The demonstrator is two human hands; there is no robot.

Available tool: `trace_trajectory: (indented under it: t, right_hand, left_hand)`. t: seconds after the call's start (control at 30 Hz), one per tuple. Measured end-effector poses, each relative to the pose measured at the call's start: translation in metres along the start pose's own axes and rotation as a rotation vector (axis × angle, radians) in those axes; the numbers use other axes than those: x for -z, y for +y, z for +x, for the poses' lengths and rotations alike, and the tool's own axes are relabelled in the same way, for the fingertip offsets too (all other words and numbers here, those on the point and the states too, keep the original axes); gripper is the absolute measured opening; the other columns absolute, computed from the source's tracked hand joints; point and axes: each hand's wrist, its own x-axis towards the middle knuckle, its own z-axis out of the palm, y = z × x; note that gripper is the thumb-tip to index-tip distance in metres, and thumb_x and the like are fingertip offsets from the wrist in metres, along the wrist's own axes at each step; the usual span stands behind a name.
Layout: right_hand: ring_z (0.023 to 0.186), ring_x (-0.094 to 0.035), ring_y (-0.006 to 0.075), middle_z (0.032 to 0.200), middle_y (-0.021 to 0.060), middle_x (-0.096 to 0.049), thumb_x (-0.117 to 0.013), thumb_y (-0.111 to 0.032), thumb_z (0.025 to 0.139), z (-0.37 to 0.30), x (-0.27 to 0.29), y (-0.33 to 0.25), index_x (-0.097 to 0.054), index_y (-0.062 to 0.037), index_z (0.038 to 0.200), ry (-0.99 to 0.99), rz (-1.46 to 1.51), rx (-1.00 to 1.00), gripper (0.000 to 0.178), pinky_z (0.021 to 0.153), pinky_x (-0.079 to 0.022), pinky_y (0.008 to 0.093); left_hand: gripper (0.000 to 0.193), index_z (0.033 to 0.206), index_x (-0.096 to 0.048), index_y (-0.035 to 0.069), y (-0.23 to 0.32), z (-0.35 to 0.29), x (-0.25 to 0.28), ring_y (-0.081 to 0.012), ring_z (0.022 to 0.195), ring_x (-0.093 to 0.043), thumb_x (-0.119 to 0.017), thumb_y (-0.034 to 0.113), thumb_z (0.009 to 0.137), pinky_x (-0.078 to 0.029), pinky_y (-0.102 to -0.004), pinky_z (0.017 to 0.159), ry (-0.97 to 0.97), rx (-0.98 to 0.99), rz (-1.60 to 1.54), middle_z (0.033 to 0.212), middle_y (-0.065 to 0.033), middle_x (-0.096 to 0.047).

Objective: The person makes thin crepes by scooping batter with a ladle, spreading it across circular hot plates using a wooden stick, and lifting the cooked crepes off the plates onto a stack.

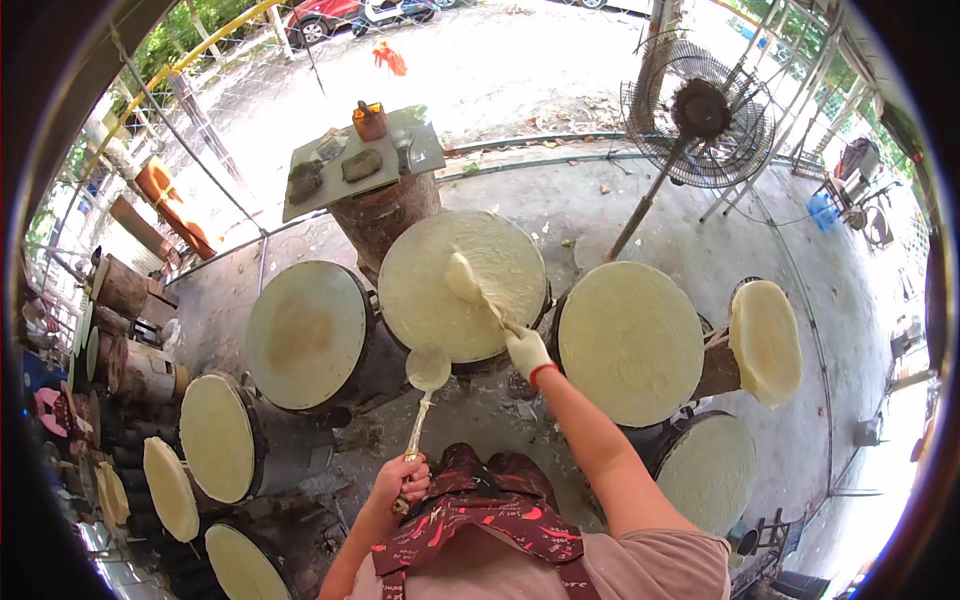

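My left hand [400,484], bare, is closed around the handle of a ladle [428,367]. The ladle's round, batter-smeared head hangs just at the near edge of the middle round griddle [415,325]. My right hand [525,352], in a white glove with a red cuff, reaches over that griddle. Its fingers are closed on a batter-coated paddle [463,278] with a rounded end and narrow handle. The paddle's end is over the wet, pale layer covering the griddle; whether it touches cannot be made out.
Left is a griddle [305,335] with a browned centre; right, another pale-coated griddle [630,343]. More round tops curve down both sides. A pale sheet [765,343] hangs over a stand. Beyond are a small table [420,150] on a drum and a standing fan [700,108].
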Motion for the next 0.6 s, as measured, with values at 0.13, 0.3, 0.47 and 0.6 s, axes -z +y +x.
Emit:
trace_trajectory:
  t: [0.13,0.3,0.47,0.6]
  right_hand:
    - [0.093,-0.066,0.028,0.101,0.0235,-0.065,-0.052,-0.023,0.086,0.041,0.024,-0.005,-0.062,-0.0057,0.116,0.06,0.065,-0.009,0.036,0.084,-0.047,0.0328]
    - [0.075,-0.065,0.0221,0.09,0.0185,-0.069,-0.051,-0.023,0.088,0.003,0.023,0.002,-0.064,-0.0072,0.115,-0.083,0.001,0.052,0.034,0.069,-0.049,0.0309]
    - [0.042,-0.039,0.0073,0.059,-0.0033,-0.046,-0.049,-0.026,0.092,-0.089,0.019,-0.002,-0.061,-0.0188,0.123,0.12,0.834,-0.474,0.034,0.038,-0.03,0.0237]
    - [0.04,-0.036,0.0072,0.064,-0.0019,-0.048,-0.052,-0.03,0.091,-0.113,-0.04,0.007,-0.057,-0.023,0.127,0.004,0.563,-0.506,0.037,0.037,-0.031,0.0245]
  left_hand:
    - [0.011,0.083,-0.043,0.008,0.018,0.012,-0.009,-0.006,0.042,-0.034,-0.05,0.009,0.09,-0.03,-0.0214,0.035,0.018,-0.059,0.131,0.062,-0.0008,-0.04]
    - [0.01,0.086,-0.043,0.006,0.047,0.046,-0.027,-0.0116,0.041,-0.041,-0.052,0.009,0.085,-0.033,-0.0278,0.034,0.22,-0.253,0.47,0.059,-0.0025,-0.042]
    - [0.012,0.09,-0.043,0.005,0.054,0.097,-0.034,-0.0132,0.039,-0.042,-0.052,0.007,0.083,-0.035,-0.0301,0.034,0.444,-0.422,0.826,0.059,-0.0045,-0.044]
    - [0.013,0.09,-0.043,0.007,0.033,0.131,-0.05,-0.0116,0.038,-0.039,-0.053,0.007,0.082,-0.033,-0.0287,0.033,0.515,-0.388,0.978,0.057,-0.0031,-0.044]
